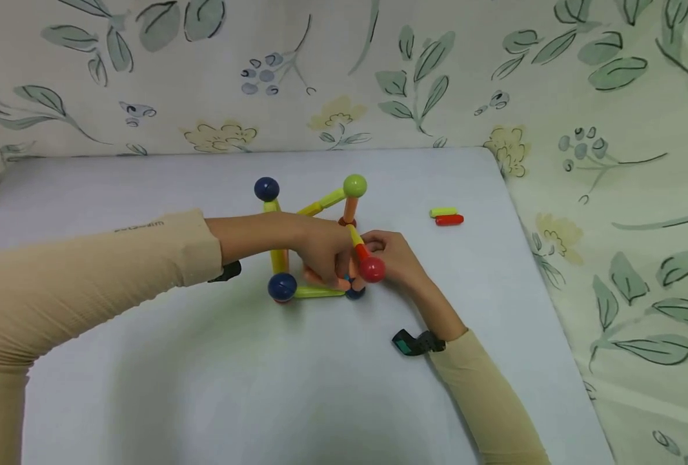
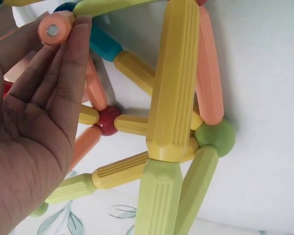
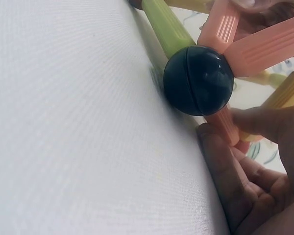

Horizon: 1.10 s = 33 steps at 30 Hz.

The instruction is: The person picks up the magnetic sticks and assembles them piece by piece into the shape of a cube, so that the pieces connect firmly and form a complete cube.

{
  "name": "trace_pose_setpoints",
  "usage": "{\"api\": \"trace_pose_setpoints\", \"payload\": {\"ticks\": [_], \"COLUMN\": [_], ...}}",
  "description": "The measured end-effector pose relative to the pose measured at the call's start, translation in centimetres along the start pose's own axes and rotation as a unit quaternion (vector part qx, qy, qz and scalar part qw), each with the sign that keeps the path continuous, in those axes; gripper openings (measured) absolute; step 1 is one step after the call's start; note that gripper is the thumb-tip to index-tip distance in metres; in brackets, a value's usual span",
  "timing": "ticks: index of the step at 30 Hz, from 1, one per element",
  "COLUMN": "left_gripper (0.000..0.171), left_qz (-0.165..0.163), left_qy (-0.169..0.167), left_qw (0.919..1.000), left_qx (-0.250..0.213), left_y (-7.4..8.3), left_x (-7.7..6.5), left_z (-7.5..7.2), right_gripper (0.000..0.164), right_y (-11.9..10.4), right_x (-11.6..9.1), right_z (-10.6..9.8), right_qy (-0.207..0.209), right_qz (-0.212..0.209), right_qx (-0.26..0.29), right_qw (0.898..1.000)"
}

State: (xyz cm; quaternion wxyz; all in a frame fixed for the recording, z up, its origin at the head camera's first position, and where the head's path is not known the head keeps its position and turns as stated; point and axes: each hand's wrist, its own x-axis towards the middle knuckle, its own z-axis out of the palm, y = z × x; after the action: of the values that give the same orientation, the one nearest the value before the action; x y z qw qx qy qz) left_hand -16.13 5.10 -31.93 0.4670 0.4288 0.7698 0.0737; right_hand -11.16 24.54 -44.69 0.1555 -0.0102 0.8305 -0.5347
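Observation:
A frame of magnetic rods and balls stands on the table, its corners including a navy ball [image 1: 266, 188], a green ball [image 1: 355, 186] and a raised red ball [image 1: 372, 269]. My left hand [image 1: 328, 248] reaches into the frame from the left. In the left wrist view its fingertips pinch a salmon magnetic rod [image 2: 55, 28], whose silver end faces the camera. At the front right corner, my right hand [image 1: 393, 258] pinches another salmon rod [image 3: 223, 127] between thumb and fingers, right beside a dark blue ball [image 3: 198, 81]. Other salmon and green rods meet that ball.
Two loose rods, one yellow-green [image 1: 443, 212] and one red [image 1: 450, 220], lie side by side to the right on the white table [image 1: 233, 387]. A patterned cloth [image 1: 344, 77] hangs behind the table. Another navy ball [image 1: 283, 287] marks the frame's front left corner.

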Motion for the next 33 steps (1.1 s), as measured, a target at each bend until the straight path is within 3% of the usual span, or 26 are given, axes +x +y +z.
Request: {"api": "trace_pose_setpoints", "payload": {"ticks": [8, 12, 16, 22, 28, 33], "left_gripper": [0.012, 0.021, 0.025, 0.017, 0.026, 0.026], "left_qz": [0.010, 0.013, 0.002, -0.030, -0.011, 0.016], "left_qy": [-0.001, -0.017, -0.021, -0.021, 0.008, 0.060], "left_qw": [0.9991, 0.9971, 0.9959, 0.9934, 0.9961, 0.9932], "left_qx": [-0.042, -0.073, -0.088, -0.109, -0.087, -0.098], "left_y": [-0.6, -0.7, -0.4, -0.4, -1.1, -1.7], "left_x": [0.1, 0.0, -0.2, -0.3, -0.9, -2.9], "left_z": [0.3, 0.4, 0.4, 0.6, 0.3, -0.5], "right_gripper": [0.045, 0.045, 0.045, 0.047, 0.044, 0.052], "right_y": [0.2, 0.1, 0.1, 0.2, 0.2, 0.1], "right_x": [0.2, 0.1, 0.1, 0.1, 0.3, 0.2], "right_z": [0.1, 0.1, 0.2, 0.2, 0.2, 0.1], "right_qy": [0.003, 0.001, -0.001, -0.002, -0.002, -0.002], "right_qz": [0.003, 0.003, 0.002, 0.001, 0.000, 0.001], "right_qx": [-0.004, -0.005, -0.002, 0.005, 0.006, -0.009], "right_qw": [1.000, 1.000, 1.000, 1.000, 1.000, 1.000]}}
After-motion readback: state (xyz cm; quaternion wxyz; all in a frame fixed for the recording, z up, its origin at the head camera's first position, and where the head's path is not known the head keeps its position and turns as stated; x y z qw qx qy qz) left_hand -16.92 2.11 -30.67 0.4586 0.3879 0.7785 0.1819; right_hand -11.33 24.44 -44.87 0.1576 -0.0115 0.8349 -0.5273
